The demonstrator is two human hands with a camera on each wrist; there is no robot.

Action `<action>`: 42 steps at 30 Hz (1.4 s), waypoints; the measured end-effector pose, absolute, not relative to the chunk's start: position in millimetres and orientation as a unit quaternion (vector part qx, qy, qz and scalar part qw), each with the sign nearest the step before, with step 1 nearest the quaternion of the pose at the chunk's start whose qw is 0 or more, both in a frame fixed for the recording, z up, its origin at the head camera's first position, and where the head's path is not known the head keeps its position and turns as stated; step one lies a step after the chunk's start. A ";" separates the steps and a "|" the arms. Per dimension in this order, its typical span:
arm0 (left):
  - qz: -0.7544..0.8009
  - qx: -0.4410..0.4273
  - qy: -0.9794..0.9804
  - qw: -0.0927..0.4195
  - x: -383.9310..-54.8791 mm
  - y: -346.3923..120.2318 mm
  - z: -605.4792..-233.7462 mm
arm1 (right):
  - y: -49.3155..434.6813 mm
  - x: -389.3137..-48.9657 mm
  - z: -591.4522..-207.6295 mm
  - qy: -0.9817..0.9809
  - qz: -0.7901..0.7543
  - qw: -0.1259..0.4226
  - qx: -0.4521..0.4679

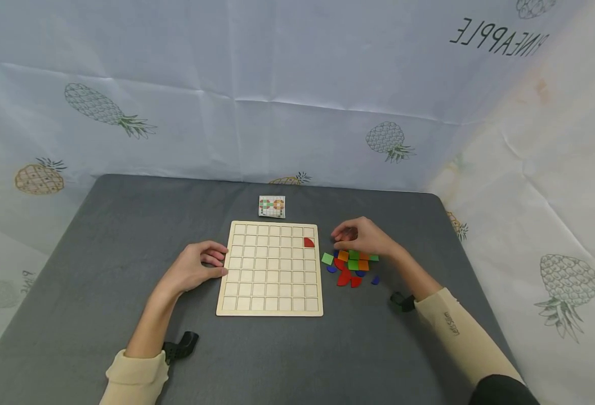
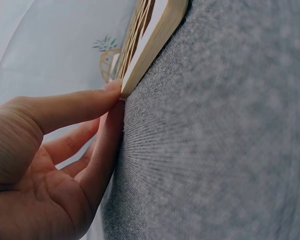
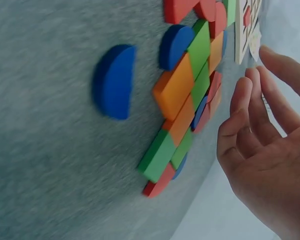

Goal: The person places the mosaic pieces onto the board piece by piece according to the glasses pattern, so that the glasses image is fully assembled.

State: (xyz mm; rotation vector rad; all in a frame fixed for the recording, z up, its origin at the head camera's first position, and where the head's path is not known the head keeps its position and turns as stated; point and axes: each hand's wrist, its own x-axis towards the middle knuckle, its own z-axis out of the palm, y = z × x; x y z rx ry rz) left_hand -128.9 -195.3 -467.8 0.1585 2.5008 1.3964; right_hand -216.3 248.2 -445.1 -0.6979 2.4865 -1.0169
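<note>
Touching the board [image 1: 272, 277], left grip [image 1: 192, 268]; right grip [image 1: 367, 237] loosely parted near pieces [image 1: 353, 265].

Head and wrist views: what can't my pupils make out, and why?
Head view: details on the small white rectangular card, too small.
Head view: whatever lies beneath the right hand, covered by it.
Left wrist view: much of the pale square wooden board, cut by the top edge.
Right wrist view: full shapes of the topmost flat red pieces, likewise cut.
</note>
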 end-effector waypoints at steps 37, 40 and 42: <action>0.483 0.052 0.862 0.146 -128.1 -194.7 -462.7 | 276.7 -203.7 -463.4 0.893 -0.325 0.195 -0.243; 0.484 0.051 0.861 0.146 -128.1 -194.8 -462.6 | 275.9 -203.6 -463.8 0.896 -0.322 0.192 -0.239; 0.485 0.051 0.861 0.146 -128.2 -195.0 -462.6 | 275.4 -203.6 -464.6 0.898 -0.318 0.189 -0.238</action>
